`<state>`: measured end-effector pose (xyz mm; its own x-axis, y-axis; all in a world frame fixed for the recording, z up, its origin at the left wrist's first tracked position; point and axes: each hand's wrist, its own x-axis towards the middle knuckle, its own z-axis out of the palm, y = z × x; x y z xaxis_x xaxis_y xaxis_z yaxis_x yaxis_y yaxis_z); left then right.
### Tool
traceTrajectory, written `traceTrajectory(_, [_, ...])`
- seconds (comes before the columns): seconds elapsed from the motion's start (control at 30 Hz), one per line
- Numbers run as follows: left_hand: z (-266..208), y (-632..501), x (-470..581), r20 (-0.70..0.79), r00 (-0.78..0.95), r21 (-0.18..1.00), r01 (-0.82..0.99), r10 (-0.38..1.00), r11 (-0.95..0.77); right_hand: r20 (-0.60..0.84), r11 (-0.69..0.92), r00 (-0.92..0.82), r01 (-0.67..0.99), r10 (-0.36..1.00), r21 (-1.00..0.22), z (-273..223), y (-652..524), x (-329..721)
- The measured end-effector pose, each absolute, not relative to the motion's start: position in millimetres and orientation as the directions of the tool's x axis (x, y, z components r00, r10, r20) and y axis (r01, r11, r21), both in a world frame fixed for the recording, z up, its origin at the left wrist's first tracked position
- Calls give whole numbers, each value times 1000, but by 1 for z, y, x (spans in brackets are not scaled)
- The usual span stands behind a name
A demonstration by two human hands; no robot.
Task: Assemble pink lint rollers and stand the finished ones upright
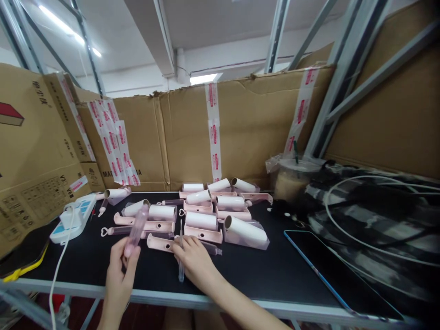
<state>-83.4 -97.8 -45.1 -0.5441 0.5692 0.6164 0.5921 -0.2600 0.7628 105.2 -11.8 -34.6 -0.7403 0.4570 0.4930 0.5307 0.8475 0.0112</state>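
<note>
My left hand (123,266) is closed around a translucent pink tube-shaped handle (138,228), tilted up above the table. A thin, clear stick-like piece (181,271) stands out above and below the fingers of my right hand (192,257), which are closed on it low over the tabletop. Beside those fingers lies a pale pink bracket (158,243) with a hole in it. The end of another translucent handle (213,249) shows behind my right hand. White paper-like rolls (201,220), one in a clear cover (245,236), lie just beyond, among more pink brackets (203,233).
A white power strip (74,220) with a cable lies at the left, near a black and yellow object (25,261). At the right are a tablet (337,270), a drink cup (292,181) and a dark bundle with white cable (374,220). Cardboard walls (185,137) enclose the back.
</note>
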Motion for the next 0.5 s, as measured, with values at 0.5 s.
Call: traceTrajectory(0.5, [-75,-87,-76,525,-57,417,887,850,-198,337,190,-94,945,937,-265,-24,-34,278])
